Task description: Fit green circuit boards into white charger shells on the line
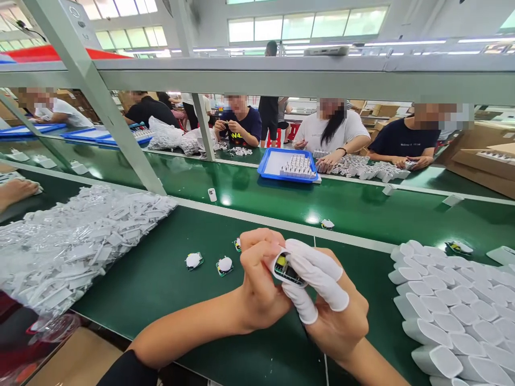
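Both hands meet around a white housing (277,269) whose open end shows a green circuit board with a yellow part (281,261). My left hand (261,281) is closed on the housing from the left. My right hand (330,289), with white covers on several fingers, grips it from the right, fingertips at the open end. Left of my hands, two circuit boards with white round tops (194,260) (224,265) lie on the dark green table (161,300). Another board (237,245) is partly hidden behind my left hand.
White housings (450,311) stand packed at the right. A heap of bagged white parts (80,241) covers the left. Beyond a pale rail (241,216), a green belt (257,198) carries scattered parts. People sit opposite by a blue tray (265,166); another person's hand (20,192) is far left.
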`<act>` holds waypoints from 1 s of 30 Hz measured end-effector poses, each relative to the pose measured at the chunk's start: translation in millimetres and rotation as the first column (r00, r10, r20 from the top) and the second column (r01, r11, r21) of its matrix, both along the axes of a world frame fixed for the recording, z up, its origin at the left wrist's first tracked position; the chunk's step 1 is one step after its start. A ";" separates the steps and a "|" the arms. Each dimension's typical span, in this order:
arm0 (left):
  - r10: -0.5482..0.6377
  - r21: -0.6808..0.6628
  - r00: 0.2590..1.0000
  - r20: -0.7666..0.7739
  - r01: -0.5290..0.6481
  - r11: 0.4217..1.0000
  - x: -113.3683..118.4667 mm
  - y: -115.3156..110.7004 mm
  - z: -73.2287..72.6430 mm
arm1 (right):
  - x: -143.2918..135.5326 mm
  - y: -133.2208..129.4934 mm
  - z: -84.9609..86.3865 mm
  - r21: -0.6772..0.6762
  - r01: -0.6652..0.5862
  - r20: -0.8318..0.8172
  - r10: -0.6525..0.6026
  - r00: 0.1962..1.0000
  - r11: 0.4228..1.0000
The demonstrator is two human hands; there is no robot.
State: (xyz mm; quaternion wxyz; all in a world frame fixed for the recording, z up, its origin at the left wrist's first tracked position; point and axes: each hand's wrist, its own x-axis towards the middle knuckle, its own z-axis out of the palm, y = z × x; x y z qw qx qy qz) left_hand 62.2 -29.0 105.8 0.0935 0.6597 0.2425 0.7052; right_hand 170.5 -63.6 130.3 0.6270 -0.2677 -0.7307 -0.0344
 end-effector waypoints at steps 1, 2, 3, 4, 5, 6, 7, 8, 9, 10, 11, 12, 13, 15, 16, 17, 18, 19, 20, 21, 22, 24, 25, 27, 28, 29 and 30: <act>0.011 0.018 1.000 0.002 -0.011 1.000 0.3 0.3 0.4 | -0.1 1.1 -0.5 0.014 0.001 0.001 -0.001 1.000 1.000; 0.022 0.039 1.000 0.014 -0.022 0.999 0.8 0.6 1.1 | -0.4 2.0 -1.1 0.020 0.000 0.002 0.000 1.000 1.000; 0.027 0.052 0.999 0.026 -0.029 0.998 1.6 0.6 2.2 | -0.6 2.4 -1.9 0.010 -0.005 0.000 0.005 1.000 1.000; 0.028 0.045 0.999 0.028 -0.029 0.999 2.5 0.4 3.3 | -0.9 2.4 -2.7 -0.014 -0.016 -0.016 0.016 1.000 1.000; 0.027 0.029 0.999 0.034 -0.028 0.999 3.4 -0.1 4.4 | -1.2 1.9 -3.6 -0.050 -0.032 -0.049 0.030 0.998 0.998; 0.026 0.012 0.999 0.044 -0.027 1.000 4.2 -0.7 5.3 | -1.4 1.0 -4.5 -0.090 -0.051 -0.087 0.043 0.995 0.995; 0.029 -0.001 0.998 0.055 -0.029 1.000 4.8 -1.4 5.9 | -1.6 -0.3 -5.3 -0.124 -0.066 -0.116 0.051 0.992 0.990; 0.031 -0.002 0.998 0.059 -0.031 1.000 5.2 -2.1 6.1 | -1.8 -1.6 -6.1 -0.141 -0.072 -0.129 0.054 0.990 0.987; 0.033 0.004 0.998 0.060 -0.034 0.999 5.5 -2.6 6.0 | -2.1 -3.0 -6.8 -0.136 -0.068 -0.128 0.050 0.990 0.988; 0.036 0.007 0.997 0.070 -0.036 0.999 5.6 -2.9 5.5 | -2.6 -4.2 -7.4 -0.121 -0.053 -0.116 0.039 0.992 0.991; 0.030 0.021 0.997 0.077 -0.032 0.999 5.7 -3.0 4.9 | -3.2 -5.1 -8.1 -0.103 -0.032 -0.096 0.022 0.995 0.994; 0.025 0.034 0.996 0.086 -0.028 0.999 5.8 -2.8 4.1 | -4.0 -5.6 -8.7 -0.083 -0.008 -0.086 0.001 0.996 0.996; 0.020 0.045 0.995 0.093 -0.024 0.999 5.8 -2.4 3.4 | -4.9 -5.8 -9.3 -0.071 0.012 -0.088 -0.018 0.996 0.997; 0.012 0.045 0.996 0.093 -0.017 0.999 5.7 -1.0 2.1 | -6.8 -5.0 -10.3 -0.076 0.028 -0.103 -0.036 0.994 0.997; 0.004 0.053 0.997 0.081 -0.009 0.999 5.4 0.0 1.6 | -7.7 -4.4 -10.7 -0.090 0.022 -0.112 -0.032 0.993 0.996; -0.003 0.060 0.997 0.072 -0.001 0.998 5.0 1.1 1.1 | -8.3 -3.7 -10.9 -0.107 0.008 -0.129 -0.022 0.991 0.994; -0.014 0.070 0.998 0.066 0.009 0.998 4.5 2.2 0.7 | -8.7 -3.1 -11.1 -0.122 -0.006 -0.148 -0.012 0.989 0.993; -0.029 0.090 0.998 0.056 0.024 0.996 3.8 3.3 0.2 | -8.7 -2.6 -11.2 -0.138 -0.014 -0.151 -0.007 0.989 0.990; -0.041 0.108 0.998 0.049 0.035 0.994 3.2 4.2 -0.5 | -8.4 -2.2 -11.3 -0.140 -0.006 -0.132 -0.013 0.991 0.990; -0.049 0.126 0.998 0.042 0.043 0.991 2.6 5.1 -1.2 | -7.7 -2.0 -11.4 -0.132 0.019 -0.093 -0.031 0.995 0.991; -0.050 0.131 0.998 0.039 0.044 0.990 2.0 5.8 -2.2 | -6.6 -1.8 -11.3 -0.115 0.055 -0.037 -0.059 0.998 0.992; -0.042 0.143 0.999 0.024 0.038 0.989 1.3 7.0 -4.8 | -3.6 -1.3 -10.7 -0.053 0.128 0.077 -0.123 0.989 0.990; -0.032 0.151 0.999 0.020 0.028 0.988 1.2 7.6 -6.3 | -1.9 -1.0 -9.8 -0.016 0.151 0.112 -0.148 0.983 0.988; -0.020 0.169 1.000 0.008 0.018 0.985 1.3 8.9 -9.5 | 1.6 -0.4 -6.9 0.021 0.159 0.148 -0.161 0.976 0.987; -0.018 0.176 1.000 0.001 0.018 0.984 1.5 9.4 -10.9 | 3.2 -0.3 -5.2 0.021 0.149 0.165 -0.151 0.975 0.989; -0.019 0.180 1.000 -0.006 0.020 0.983 1.7 9.8 -12.2 | 4.6 -0.4 -3.5 0.008 0.139 0.182 -0.139 0.974 0.990; -0.021 0.180 1.000 -0.011 0.023 0.983 1.9 10.0 -13.3 | 5.7 -0.5 -2.3 -0.008 0.130 0.197 -0.126 0.972 0.991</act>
